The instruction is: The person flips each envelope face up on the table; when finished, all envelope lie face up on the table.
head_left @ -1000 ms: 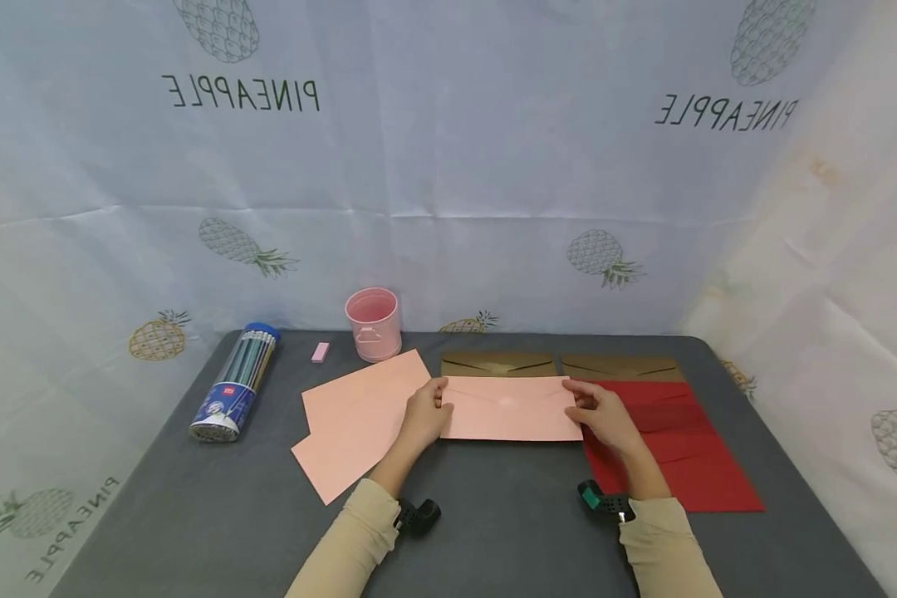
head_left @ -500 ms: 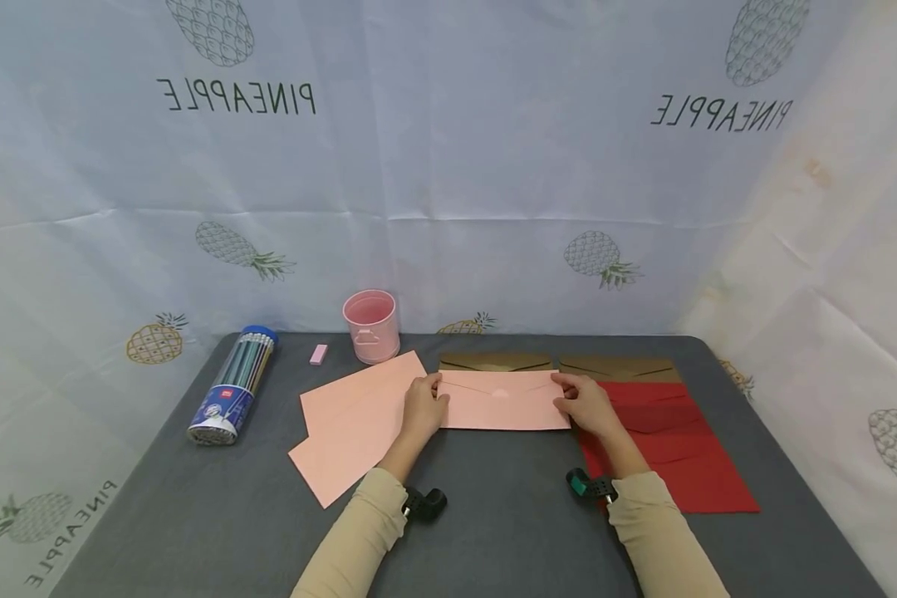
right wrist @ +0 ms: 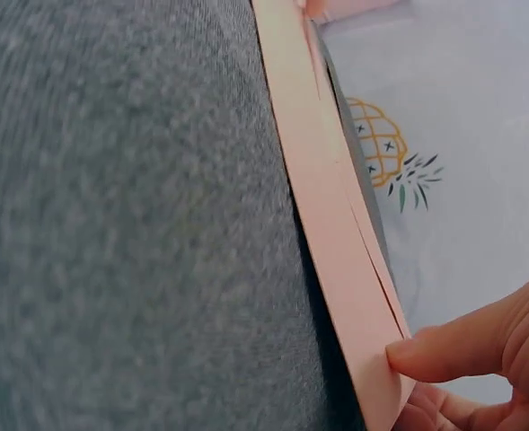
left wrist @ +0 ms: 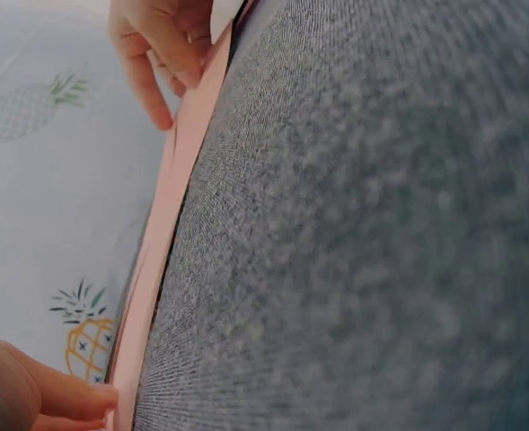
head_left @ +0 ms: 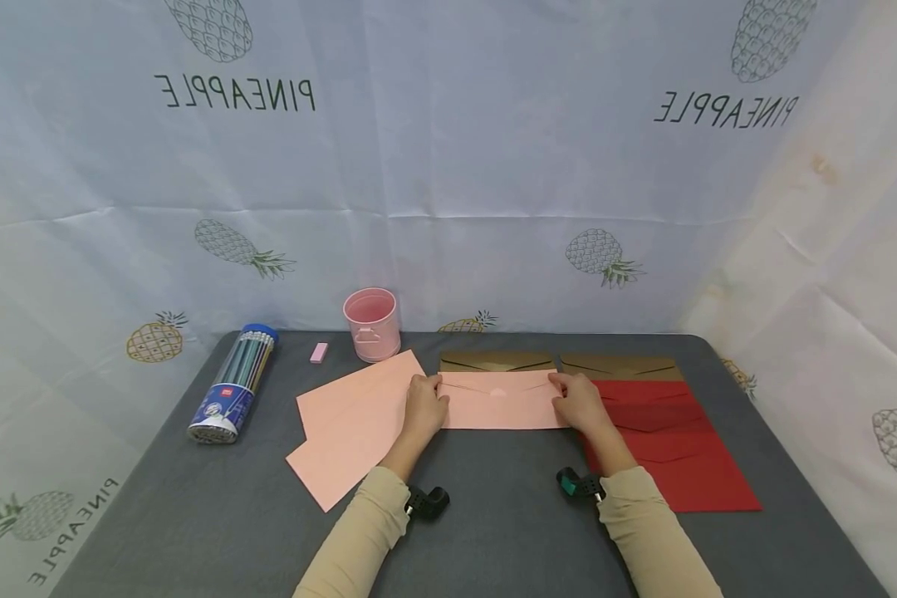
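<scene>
A pink envelope point(head_left: 497, 407) lies between my two hands, flap side up, its far edge overlapping a gold envelope point(head_left: 497, 360). At its left end, my left hand point(head_left: 423, 407) pinches the edge between thumb and fingers. My right hand point(head_left: 581, 404) grips the other end; in the right wrist view the thumb point(right wrist: 435, 353) presses on top with fingers underneath. A dark shadow under that end in the right wrist view suggests it is slightly raised. Red envelopes point(head_left: 688, 448) are just right of my right hand, and overlapping pink envelopes point(head_left: 359, 419) lie left of my left hand.
Another gold envelope point(head_left: 620, 367) lies behind the red ones. A pink bucket point(head_left: 371, 324) and a pink eraser point(head_left: 319, 353) stand near the table's back edge. A clear tub of pencils point(head_left: 235, 382) lies at the left. Patterned cloth point(head_left: 448, 166) hangs behind.
Both hands have shifted the pink envelope slightly left and away from me, with the right hand moving most. Over the last half second it has hardly moved.
</scene>
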A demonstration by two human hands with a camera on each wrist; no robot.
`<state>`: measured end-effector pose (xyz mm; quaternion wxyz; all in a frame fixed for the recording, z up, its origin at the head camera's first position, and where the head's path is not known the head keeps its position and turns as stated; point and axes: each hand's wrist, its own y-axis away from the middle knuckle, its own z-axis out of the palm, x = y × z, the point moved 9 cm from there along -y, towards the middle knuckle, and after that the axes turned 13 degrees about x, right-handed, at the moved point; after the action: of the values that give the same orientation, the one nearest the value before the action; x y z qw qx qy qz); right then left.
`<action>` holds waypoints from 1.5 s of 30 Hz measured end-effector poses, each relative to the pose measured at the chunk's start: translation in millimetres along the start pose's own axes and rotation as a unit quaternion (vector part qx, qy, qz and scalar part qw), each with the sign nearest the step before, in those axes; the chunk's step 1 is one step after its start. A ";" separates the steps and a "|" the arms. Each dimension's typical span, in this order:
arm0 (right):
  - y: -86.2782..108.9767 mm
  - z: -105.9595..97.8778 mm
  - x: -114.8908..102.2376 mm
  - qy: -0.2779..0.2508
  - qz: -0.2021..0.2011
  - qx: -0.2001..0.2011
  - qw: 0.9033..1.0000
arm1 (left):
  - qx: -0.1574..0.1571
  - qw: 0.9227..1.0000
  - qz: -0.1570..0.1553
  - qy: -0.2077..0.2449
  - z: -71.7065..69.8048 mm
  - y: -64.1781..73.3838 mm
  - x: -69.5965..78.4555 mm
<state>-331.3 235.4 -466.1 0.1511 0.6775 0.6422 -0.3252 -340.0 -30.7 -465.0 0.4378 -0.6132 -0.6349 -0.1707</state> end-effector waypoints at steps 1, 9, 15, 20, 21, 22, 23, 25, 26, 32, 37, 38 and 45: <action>-0.1 -0.1 -1.2 0.001 -0.001 0.002 1.000 | -0.001 1.000 -0.002 -0.001 0.0 0.4 -0.1; -0.7 1.0 -10.6 0.063 -0.052 0.037 0.996 | -0.003 1.000 -0.011 -0.004 0.4 0.1 -2.5; 0.7 0.0 -11.3 0.068 -0.031 0.045 0.996 | -0.001 1.000 0.012 0.022 -2.2 1.4 -3.3; 6.9 -3.0 -26.3 0.021 -0.031 0.059 0.998 | -0.003 0.998 0.013 0.061 -15.7 5.7 -8.4; 8.6 -1.9 -31.5 0.004 -0.037 0.060 0.997 | -0.001 0.998 0.009 0.069 -21.0 6.4 -10.0; 10.8 0.0 -36.8 -0.014 -0.045 0.059 0.997 | 0.001 0.997 0.004 0.077 -26.9 7.3 -12.2; 13.4 2.6 -42.1 -0.035 -0.053 0.055 0.996 | 0.005 0.996 0.002 0.084 -33.3 8.2 -14.6; 18.9 10.3 -52.3 -0.076 -0.069 0.043 0.994 | 0.011 0.996 -0.004 0.091 -47.6 10.6 -20.7; 21.7 15.1 -57.3 -0.097 -0.076 0.033 0.992 | 0.014 0.996 -0.008 0.093 -55.4 12.0 -24.2; 34.7 48.8 -84.5 -0.215 -0.100 -0.033 0.971 | 0.016 0.995 -0.035 0.088 -104.9 24.2 -55.2; 41.6 80.4 -110.2 -0.259 -0.114 -0.095 0.955 | 0.031 0.997 -0.046 0.050 -150.3 40.5 -85.2; 42.3 86.5 -114.3 -0.259 -0.115 -0.106 0.953 | 0.037 0.997 -0.049 0.041 -158.9 44.4 -90.6; 43.0 109.8 -131.7 -0.257 -0.111 -0.148 0.949 | 0.070 0.995 -0.063 0.013 -193.0 62.8 -109.6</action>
<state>-312.0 59.8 -473.2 0.3727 0.4655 0.6934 -0.4046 -229.7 -233.3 -461.3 0.4761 -0.5375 -0.6771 -0.1609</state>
